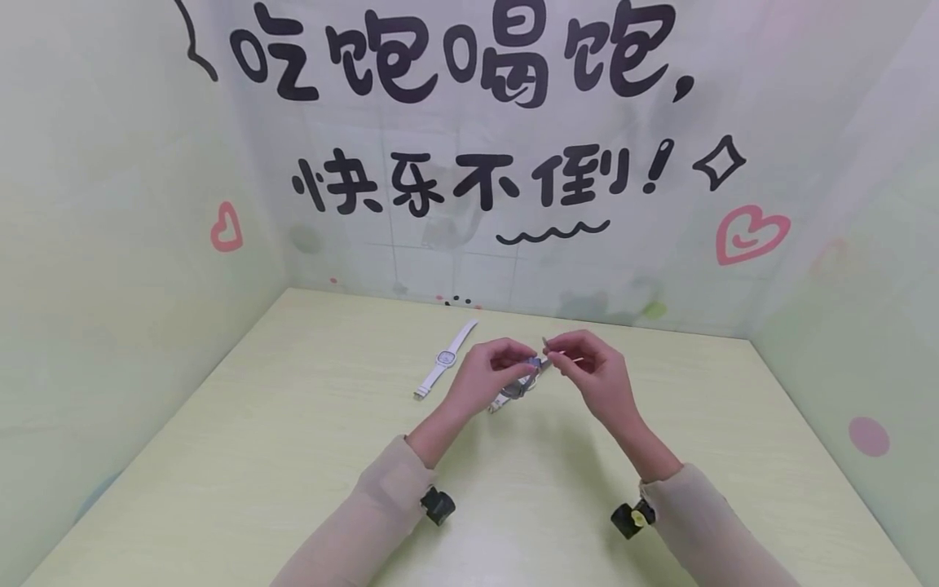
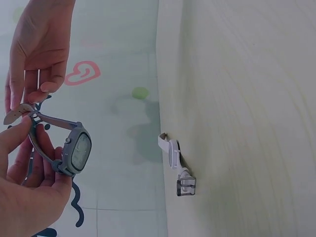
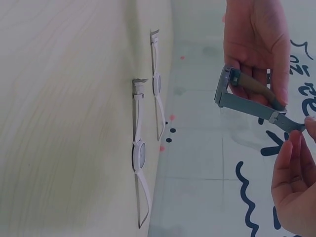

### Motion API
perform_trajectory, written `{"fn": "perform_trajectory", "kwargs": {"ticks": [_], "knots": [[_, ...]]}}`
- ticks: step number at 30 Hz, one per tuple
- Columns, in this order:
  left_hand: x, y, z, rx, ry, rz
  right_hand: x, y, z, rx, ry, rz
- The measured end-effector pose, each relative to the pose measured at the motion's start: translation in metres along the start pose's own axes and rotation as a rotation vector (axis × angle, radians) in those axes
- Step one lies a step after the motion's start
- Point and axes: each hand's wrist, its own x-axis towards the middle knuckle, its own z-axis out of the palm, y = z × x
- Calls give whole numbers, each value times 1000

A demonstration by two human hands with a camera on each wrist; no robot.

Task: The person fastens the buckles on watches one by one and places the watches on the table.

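Note:
A grey wristwatch (image 2: 79, 150) with a squarish case is held up above the table between my two hands. My left hand (image 1: 490, 373) grips it, thumb and fingers around the band near the buckle. The strap (image 3: 249, 106) forms a loop, its free end sticking out past the buckle. At that free end my right hand (image 1: 594, 371) pinches the tip between thumb and fingers. Below the hands lies a white watch (image 3: 139, 155), partly hidden in the head view. Another white watch (image 1: 445, 359) lies stretched out to the left.
The pale wooden table (image 1: 308, 424) has printed walls on its back, left and right sides. Black writing (image 1: 484, 179) and a pink heart (image 1: 751, 235) mark the back wall. A small black camera (image 1: 438, 505) is strapped to each wrist.

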Motion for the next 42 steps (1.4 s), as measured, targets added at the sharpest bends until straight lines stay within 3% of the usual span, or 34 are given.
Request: {"fn": "perform_trajectory", "kwargs": {"ticks": [20, 34, 42], "knots": [[0, -1, -1, -6, 22, -51, -3, 5, -2, -178, -61, -17], [-3, -6, -5, 4, 37, -20, -3, 6, 2, -301, -146, -74], [-3, -9, -4, 12, 2, -14, -5, 7, 2, -338, -132, -105]]}}
